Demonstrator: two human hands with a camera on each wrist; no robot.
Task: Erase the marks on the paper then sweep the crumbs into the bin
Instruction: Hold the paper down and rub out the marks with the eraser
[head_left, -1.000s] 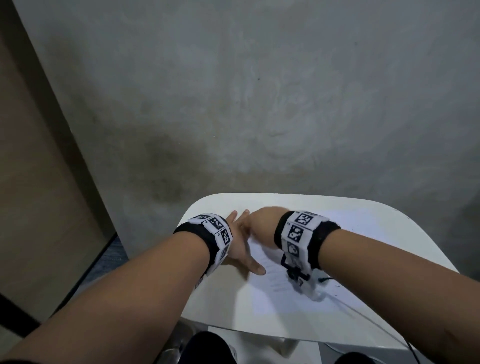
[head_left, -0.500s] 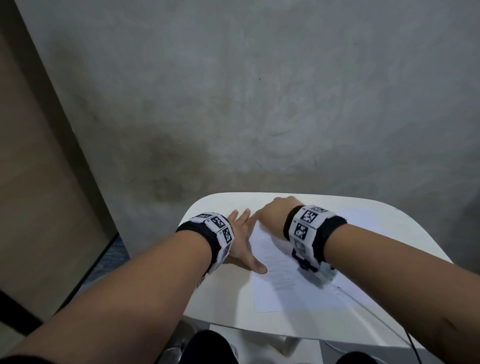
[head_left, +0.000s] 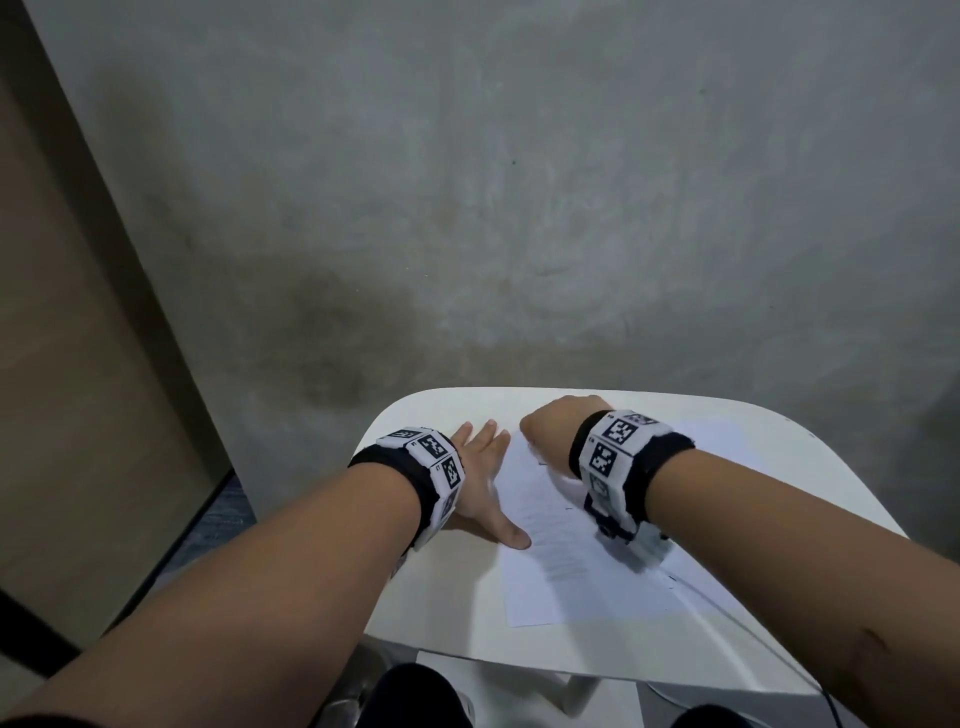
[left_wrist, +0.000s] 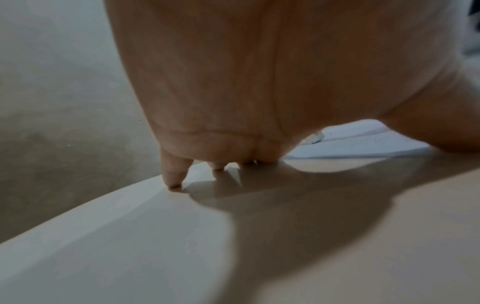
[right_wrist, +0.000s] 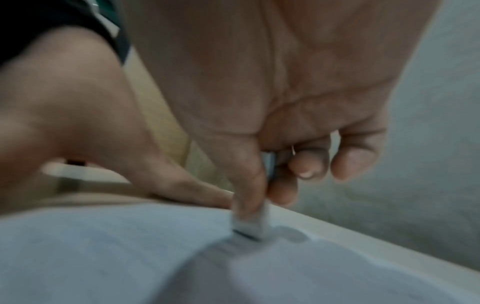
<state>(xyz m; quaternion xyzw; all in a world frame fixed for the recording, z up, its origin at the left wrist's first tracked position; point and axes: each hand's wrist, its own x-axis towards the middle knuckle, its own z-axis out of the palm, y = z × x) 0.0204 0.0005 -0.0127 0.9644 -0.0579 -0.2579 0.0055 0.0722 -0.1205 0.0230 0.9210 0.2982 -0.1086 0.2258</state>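
Worktop: a white worktop (head_left: 779, 467) with rounded corners fills the lower middle of the head view, set against a grey concrete wall (head_left: 519, 182) at 12 o'clock.
Paper: a white sheet of paper (head_left: 587, 587) lies flat on the worktop, with faint printed lines down its middle; its near edge runs toward 6 o'clock and its far end passes under the right forearm.
Left hand: the left hand (head_left: 480, 480) lies at 9 o'clock of the paper, fingers straight and spread wide, palm down. In the left wrist view its fingertips (left_wrist: 173, 181) touch the worktop surface, and the thumb reaches to the sheet's left edge. It holds nothing.
Right hand: the right hand (head_left: 558, 428) sits at the far end of the paper, around 12 o'clock, with its fingers curled narrow.
Eraser: in the right wrist view a small pale eraser (right_wrist: 250, 224) is pinched between the thumb and the fingers, its lower end pressed on the paper near the sheet's far edge. The picture is blurred there.
Wristbands: both wrists carry black bands with white coded marker tiles (head_left: 615, 441).
Cable: a thin cable (head_left: 727, 613) trails from the right wrist across the sheet toward 4 o'clock.
Crumbs and bin: cannot be made out in these views.
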